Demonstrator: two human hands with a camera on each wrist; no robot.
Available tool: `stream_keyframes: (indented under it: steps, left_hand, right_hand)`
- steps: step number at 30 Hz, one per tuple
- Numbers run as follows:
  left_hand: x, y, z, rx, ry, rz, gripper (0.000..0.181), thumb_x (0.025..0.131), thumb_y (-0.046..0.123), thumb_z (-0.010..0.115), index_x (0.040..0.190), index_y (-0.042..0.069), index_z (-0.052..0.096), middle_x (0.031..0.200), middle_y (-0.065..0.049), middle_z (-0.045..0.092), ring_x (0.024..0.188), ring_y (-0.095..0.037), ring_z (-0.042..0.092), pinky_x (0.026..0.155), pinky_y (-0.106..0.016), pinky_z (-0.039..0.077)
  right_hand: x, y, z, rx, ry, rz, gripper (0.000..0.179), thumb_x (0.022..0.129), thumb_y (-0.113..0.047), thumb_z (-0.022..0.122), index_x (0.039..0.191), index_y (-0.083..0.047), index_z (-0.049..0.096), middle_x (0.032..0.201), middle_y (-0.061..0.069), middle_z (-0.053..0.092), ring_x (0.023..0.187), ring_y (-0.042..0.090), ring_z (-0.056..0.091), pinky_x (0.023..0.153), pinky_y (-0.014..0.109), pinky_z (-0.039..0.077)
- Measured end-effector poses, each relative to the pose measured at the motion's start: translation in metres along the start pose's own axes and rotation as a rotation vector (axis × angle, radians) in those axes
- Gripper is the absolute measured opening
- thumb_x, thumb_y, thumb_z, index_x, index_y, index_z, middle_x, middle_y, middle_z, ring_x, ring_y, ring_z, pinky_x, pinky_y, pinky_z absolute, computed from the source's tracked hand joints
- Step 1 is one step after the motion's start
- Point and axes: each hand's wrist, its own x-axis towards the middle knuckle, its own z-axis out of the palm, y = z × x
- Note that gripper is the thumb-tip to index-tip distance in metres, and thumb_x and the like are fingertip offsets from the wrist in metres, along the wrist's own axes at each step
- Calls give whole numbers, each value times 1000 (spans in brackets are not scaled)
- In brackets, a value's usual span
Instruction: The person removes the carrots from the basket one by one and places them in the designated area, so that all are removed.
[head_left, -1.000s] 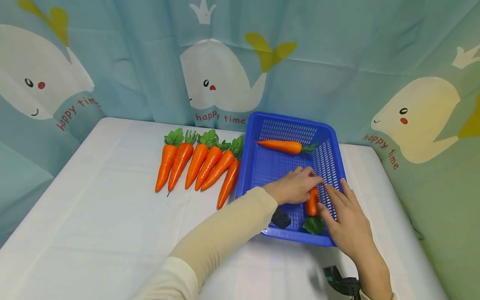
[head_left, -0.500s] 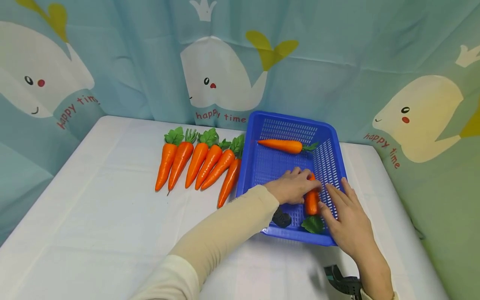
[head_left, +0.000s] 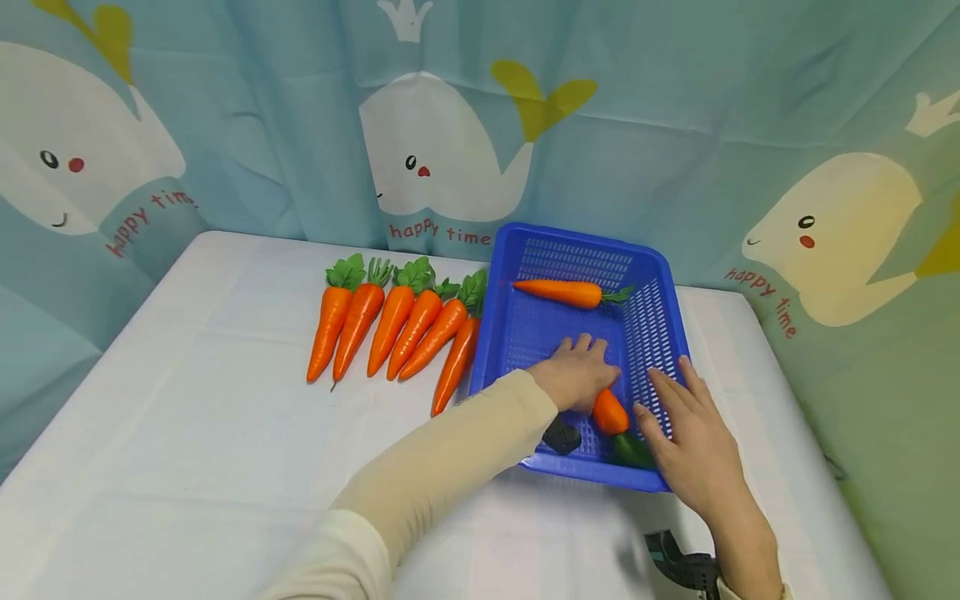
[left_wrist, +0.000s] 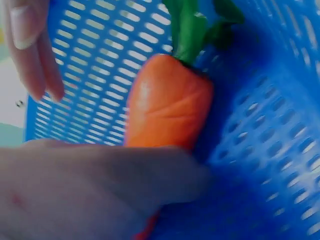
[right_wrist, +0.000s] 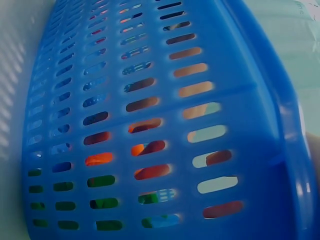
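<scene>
Near carrot (head_left: pixel 611 412) swings left beneath left hand (head_left: pixel 576 375), can't tell if gripped; right hand (head_left: pixel 696 446) straight-fingered at right rim of blue basket (head_left: pixel 592 476).

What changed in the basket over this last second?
The left hand shifted slightly left, and its fingers, bent at the near carrot before, now spread out. That carrot's tip end swung left under the hand, so it lies slanted; any remaining grip is hidden. The right hand at the blue basket, the far carrot and six carrots outside stayed put.
</scene>
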Motion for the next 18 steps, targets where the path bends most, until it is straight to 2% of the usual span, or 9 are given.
stream_keyframes:
  steps: [3, 7, 12, 18]
  left_hand:
    - [-4, 3, -6, 24, -72, 53, 49, 94, 27, 65, 140, 33, 52, 155, -2, 36, 142, -23, 33, 120, -43, 30]
    - [-12, 3, -12, 39, -137, 106, 42, 90, 25, 71, 130, 30, 59, 147, 0, 45, 136, -22, 39, 119, -44, 32]
    - [-18, 0, -14, 54, -133, 121, 36, 87, 23, 75, 121, 29, 63, 132, 3, 56, 123, -19, 48, 116, -44, 37]
    - [-19, -5, -16, 22, -122, 165, 34, 83, 24, 81, 114, 25, 66, 112, 8, 65, 102, -12, 58, 97, -30, 49]
  right_hand:
    - [0, 0, -2, 4, 0, -2, 55, 100, -31, 54, 143, 2, 48, 143, 29, 50, 150, 40, 22, 109, 70, 28]
    - [1, -1, -2, 6, 7, -4, 55, 100, -31, 55, 144, 1, 48, 143, 29, 50, 150, 40, 22, 108, 70, 29]
    - [2, -1, -3, 8, 0, -6, 55, 100, -31, 55, 144, 0, 48, 144, 28, 50, 150, 40, 22, 108, 71, 29]
    - [1, 0, -3, 14, -11, 4, 55, 100, -31, 55, 144, 1, 48, 144, 29, 50, 150, 41, 22, 107, 71, 30]
